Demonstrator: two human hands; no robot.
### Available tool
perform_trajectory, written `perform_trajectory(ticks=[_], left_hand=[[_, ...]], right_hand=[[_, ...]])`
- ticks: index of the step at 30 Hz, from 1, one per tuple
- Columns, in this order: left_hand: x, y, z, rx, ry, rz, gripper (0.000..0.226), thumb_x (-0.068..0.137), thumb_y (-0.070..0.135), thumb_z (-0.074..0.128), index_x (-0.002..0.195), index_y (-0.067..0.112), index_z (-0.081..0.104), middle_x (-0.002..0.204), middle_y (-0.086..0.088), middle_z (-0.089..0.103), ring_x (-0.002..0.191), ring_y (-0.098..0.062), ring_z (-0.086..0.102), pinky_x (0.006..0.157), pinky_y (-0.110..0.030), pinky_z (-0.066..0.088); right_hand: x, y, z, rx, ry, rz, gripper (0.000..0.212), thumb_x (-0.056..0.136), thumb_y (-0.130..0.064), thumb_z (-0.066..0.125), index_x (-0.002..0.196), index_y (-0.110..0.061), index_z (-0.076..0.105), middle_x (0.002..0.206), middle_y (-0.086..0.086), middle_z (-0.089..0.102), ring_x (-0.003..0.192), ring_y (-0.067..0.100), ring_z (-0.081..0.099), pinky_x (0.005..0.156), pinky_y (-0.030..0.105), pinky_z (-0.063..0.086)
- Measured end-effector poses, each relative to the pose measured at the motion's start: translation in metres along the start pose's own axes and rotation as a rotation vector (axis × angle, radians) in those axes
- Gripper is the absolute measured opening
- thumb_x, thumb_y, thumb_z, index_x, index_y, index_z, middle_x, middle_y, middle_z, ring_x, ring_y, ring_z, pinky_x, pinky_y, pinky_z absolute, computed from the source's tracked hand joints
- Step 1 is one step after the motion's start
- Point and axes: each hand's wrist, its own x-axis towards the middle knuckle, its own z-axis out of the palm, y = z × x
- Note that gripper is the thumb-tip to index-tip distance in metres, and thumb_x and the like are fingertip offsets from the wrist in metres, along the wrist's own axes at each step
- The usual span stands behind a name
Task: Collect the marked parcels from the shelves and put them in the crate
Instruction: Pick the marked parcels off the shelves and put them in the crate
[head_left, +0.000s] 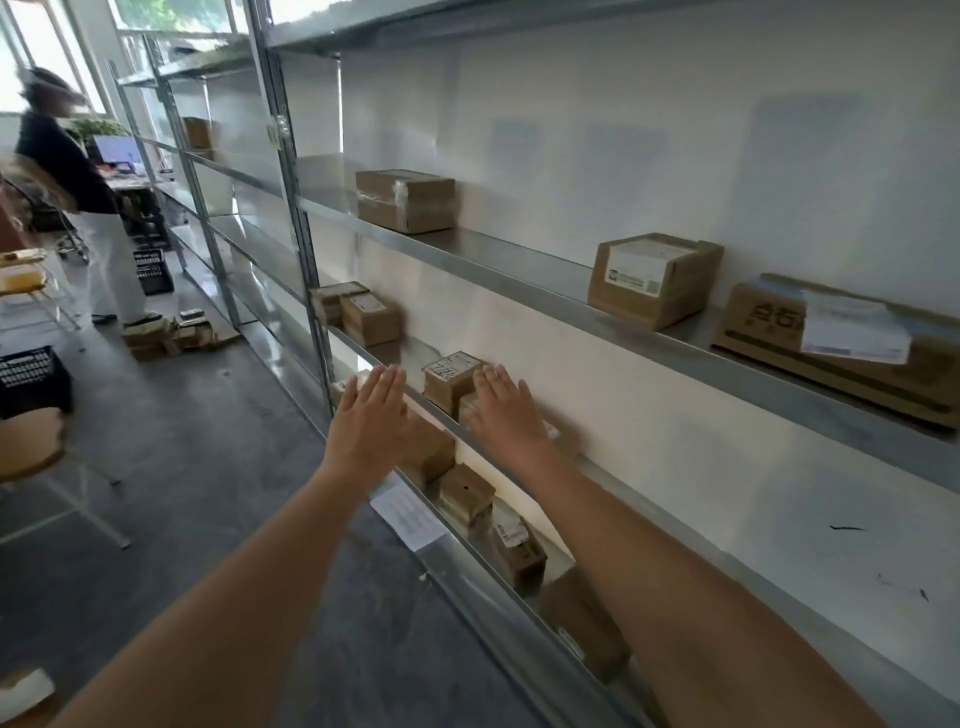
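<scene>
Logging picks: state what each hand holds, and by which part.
Nothing held. Left hand and right hand reach flat-fingered toward the small brown cardboard parcel; no grip yet.

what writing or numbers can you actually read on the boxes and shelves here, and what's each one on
"7786", roughly, handwritten and uncertain: white label on the small parcel between the hands.
Large dark printed characters, not legible: long flat box on the upper shelf.
Printed label, too blurred: upper-shelf box.
White sheet on the shelf edge: print too small.
Labels on the lower parcels: blurred.
</scene>
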Motion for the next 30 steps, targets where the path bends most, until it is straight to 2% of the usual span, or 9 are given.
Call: perform_trajectory(ticks=[6,12,21,30], left_hand=[[0.038,-0.064,0.02,-0.021,-0.032,-0.039,0.066,0.1,0.045,0.028,0.153,0.011,0.009,0.161,-0.004,0.009,0.149,-0.017,0.0,0.121,-0.039,-0.003],[0.077,-0.093,0.054,-0.037,-0.042,-0.042,0.065,0.1,0.043,0.03,0.153,0.012,0.01,0.161,-0.005,0.009,0.149,-0.017,0.0,0.119,-0.037,-0.007],[0.132,-0.165,0.093,-0.108,-0.123,-0.168,0.066,0.099,0.044,0.03,0.153,0.013,0.008,0.161,-0.003,0.007,0.149,-0.017,-0.001,0.121,-0.04,-0.002],[0.177,-0.248,0.13,-0.1,-0.131,-0.149,0.064,0.1,0.041,0.032,0.153,0.013,0.01,0.161,-0.004,0.009,0.149,-0.017,0.001,0.122,-0.041,0.001]], right_hand=[[0.062,-0.029,0.018,0.041,0.029,0.009,0.06,0.103,-0.036,0.03,0.154,-0.01,0.011,0.162,0.008,0.01,0.15,0.022,0.003,0.122,0.044,0.006],[0.128,-0.038,0.042,0.032,0.001,-0.03,0.061,0.104,-0.037,0.03,0.154,-0.009,0.01,0.163,0.009,0.008,0.15,0.022,0.002,0.121,0.042,0.003],[0.236,-0.066,0.083,0.047,-0.056,-0.131,0.06,0.104,-0.038,0.025,0.154,-0.011,0.007,0.163,0.008,0.004,0.15,0.022,-0.001,0.122,0.043,0.003],[0.326,-0.127,0.127,0.04,-0.115,-0.154,0.059,0.105,-0.038,0.024,0.154,-0.01,0.007,0.163,0.007,0.004,0.15,0.022,-0.001,0.121,0.043,0.003]])
